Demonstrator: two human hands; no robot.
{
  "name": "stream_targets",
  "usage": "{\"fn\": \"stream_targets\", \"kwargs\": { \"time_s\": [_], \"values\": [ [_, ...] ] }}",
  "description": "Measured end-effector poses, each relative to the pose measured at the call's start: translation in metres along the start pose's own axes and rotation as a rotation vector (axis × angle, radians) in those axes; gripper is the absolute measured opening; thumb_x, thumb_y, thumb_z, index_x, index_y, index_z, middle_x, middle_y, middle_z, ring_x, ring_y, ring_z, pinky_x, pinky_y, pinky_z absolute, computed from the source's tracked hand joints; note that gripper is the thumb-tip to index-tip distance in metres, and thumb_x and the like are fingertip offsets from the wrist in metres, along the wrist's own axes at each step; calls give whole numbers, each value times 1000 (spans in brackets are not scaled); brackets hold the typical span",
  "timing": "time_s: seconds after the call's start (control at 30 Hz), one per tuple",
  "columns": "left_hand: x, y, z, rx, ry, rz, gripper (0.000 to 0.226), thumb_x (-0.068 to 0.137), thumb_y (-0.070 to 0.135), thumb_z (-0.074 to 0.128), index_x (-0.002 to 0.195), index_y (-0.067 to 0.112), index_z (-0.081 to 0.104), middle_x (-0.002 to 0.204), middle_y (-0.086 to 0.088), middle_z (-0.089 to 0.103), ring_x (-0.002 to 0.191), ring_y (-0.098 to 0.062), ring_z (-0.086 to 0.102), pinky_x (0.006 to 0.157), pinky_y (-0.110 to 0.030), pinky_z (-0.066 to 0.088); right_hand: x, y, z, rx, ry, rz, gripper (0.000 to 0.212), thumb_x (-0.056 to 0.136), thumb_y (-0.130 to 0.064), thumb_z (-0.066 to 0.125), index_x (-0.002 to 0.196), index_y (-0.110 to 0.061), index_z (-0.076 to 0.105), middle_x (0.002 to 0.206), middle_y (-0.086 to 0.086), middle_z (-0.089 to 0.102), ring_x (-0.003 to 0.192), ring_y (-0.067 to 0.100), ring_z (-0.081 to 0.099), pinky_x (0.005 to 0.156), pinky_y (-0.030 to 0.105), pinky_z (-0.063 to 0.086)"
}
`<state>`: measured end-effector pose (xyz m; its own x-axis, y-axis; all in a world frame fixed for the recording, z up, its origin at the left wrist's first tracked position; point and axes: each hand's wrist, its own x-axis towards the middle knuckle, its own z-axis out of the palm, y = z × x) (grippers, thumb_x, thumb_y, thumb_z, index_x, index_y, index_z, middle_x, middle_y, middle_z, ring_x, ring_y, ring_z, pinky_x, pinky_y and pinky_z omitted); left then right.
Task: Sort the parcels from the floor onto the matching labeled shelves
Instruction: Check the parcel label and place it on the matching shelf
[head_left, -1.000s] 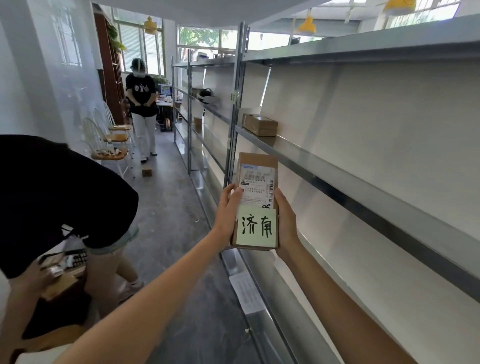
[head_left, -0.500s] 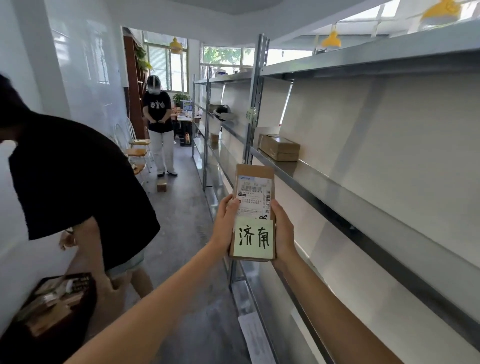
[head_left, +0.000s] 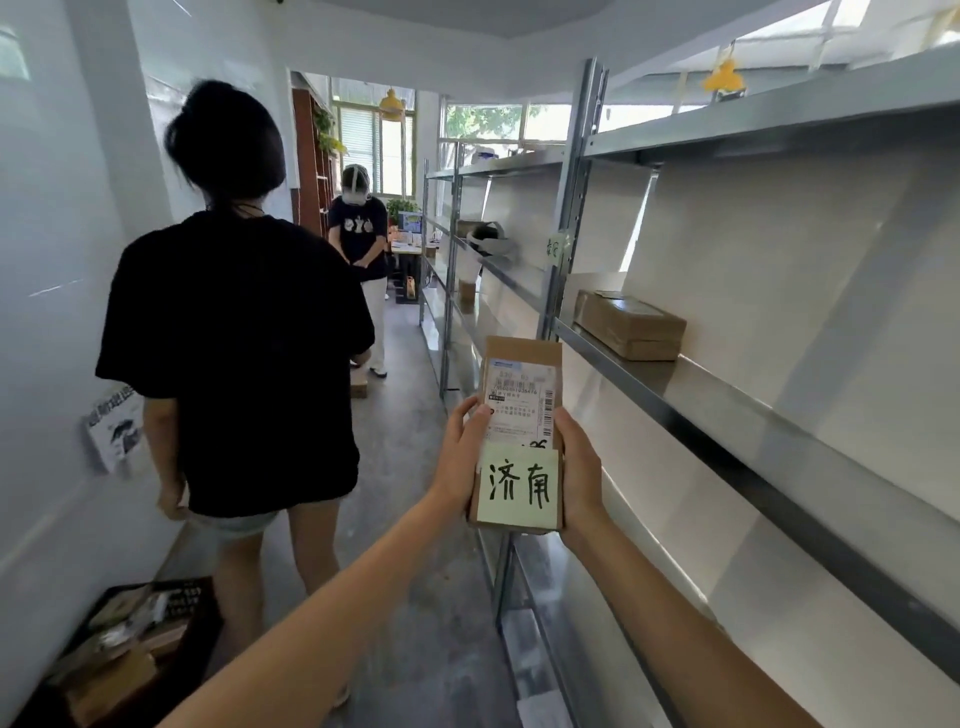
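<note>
A flat brown cardboard parcel (head_left: 522, 364) is held upright in front of me, with a white shipping label and a pale green note bearing handwritten characters. My left hand (head_left: 460, 457) grips its left edge and my right hand (head_left: 582, 470) grips its right edge. To my right runs a long metal shelf rack (head_left: 727, 415). One brown parcel (head_left: 628, 325) lies on its middle shelf beside an upright post that carries a small green label (head_left: 555, 248).
A person in a black shirt (head_left: 234, 364) stands in the aisle just ahead on the left, back to me. Another person (head_left: 361, 244) stands farther down. A dark bin of parcels (head_left: 130, 639) sits on the floor at lower left. A small box (head_left: 358, 388) lies on the floor.
The person in black has straightened up from the bin and now stands in the aisle. My view has lifted and moved along the rack. Both hands keep hold of the parcel.
</note>
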<state>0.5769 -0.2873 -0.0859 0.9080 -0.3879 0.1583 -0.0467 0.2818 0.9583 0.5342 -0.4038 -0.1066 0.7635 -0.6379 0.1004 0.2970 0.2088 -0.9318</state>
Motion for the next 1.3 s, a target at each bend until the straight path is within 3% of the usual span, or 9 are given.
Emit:
{"fn": "stream_targets", "kwargs": {
  "time_s": [0.23, 0.37, 0.5, 0.57, 0.67, 0.83, 0.97, 1.17, 1.3],
  "values": [
    [84, -1, -40, 11, -32, 0, 40, 103, 23, 45, 139, 7, 40, 101, -5, 66, 68, -3, 70, 55, -17, 54, 69, 24, 51, -18, -1, -41, 69, 74, -59, 67, 119, -7, 67, 110, 23, 74, 105, 49, 69, 89, 54, 56],
    [128, 0, -56, -7, -48, -6, 41, 102, 26, 47, 140, 10, 39, 101, -4, 66, 70, -5, 69, 56, -17, 54, 102, 30, 79, 1, 5, -32, 53, 81, -50, 64, 113, -8, 69, 111, 24, 74, 99, 45, 71, 90, 55, 55],
    [166, -10, -70, -9, -35, -4, 40, 102, 26, 47, 138, 11, 41, 102, -3, 67, 69, -2, 70, 57, -16, 54, 137, 45, 93, 11, -13, -24, 27, 88, -42, 63, 93, -17, 72, 99, 18, 74, 91, 39, 68, 84, 50, 54],
    [187, -18, -74, -9, -44, -13, 40, 102, 27, 47, 138, 11, 41, 103, -5, 67, 71, -4, 71, 59, -18, 55, 155, 54, 97, 11, -12, -15, 22, 93, -38, 62, 91, -19, 72, 96, 15, 74, 88, 35, 68, 80, 45, 54],
    [219, -31, -76, -11, -49, -39, 37, 102, 28, 47, 135, 13, 42, 105, -7, 68, 75, -10, 71, 60, -21, 56, 187, 69, 104, 23, -15, -8, 24, 82, -47, 67, 88, -26, 75, 102, 19, 74, 91, 35, 68, 87, 52, 54],
    [281, -56, -78, 12, -49, -45, 33, 102, 26, 47, 132, 14, 44, 103, -6, 67, 74, -9, 71, 60, -21, 56, 249, 98, 110, 14, 19, 3, 40, 76, -54, 70, 102, -22, 74, 111, 22, 74, 99, 42, 71, 92, 55, 55],
    [337, -64, -74, 45, -62, -61, 37, 102, 23, 46, 137, 9, 42, 97, -5, 68, 65, -3, 71, 55, -17, 54, 301, 109, 115, 31, 83, 16, 28, 92, -39, 65, 106, -15, 73, 113, 21, 74, 96, 34, 71, 92, 51, 55],
    [403, -78, -72, 35, -87, -59, 35, 103, 20, 45, 135, 7, 41, 96, -5, 67, 62, -3, 70, 54, -17, 54, 364, 121, 126, -68, 106, -13, 32, 87, -50, 65, 98, -21, 74, 99, 12, 77, 90, 31, 73, 81, 45, 56],
    [440, -95, -76, 2, -110, -89, 36, 102, 18, 46, 135, 4, 42, 99, -7, 67, 68, -5, 71, 58, -20, 56, 390, 135, 128, -35, 148, -17, 15, 97, -34, 62, 93, -22, 70, 85, 2, 75, 77, 20, 71, 68, 33, 54]
  ]
}}
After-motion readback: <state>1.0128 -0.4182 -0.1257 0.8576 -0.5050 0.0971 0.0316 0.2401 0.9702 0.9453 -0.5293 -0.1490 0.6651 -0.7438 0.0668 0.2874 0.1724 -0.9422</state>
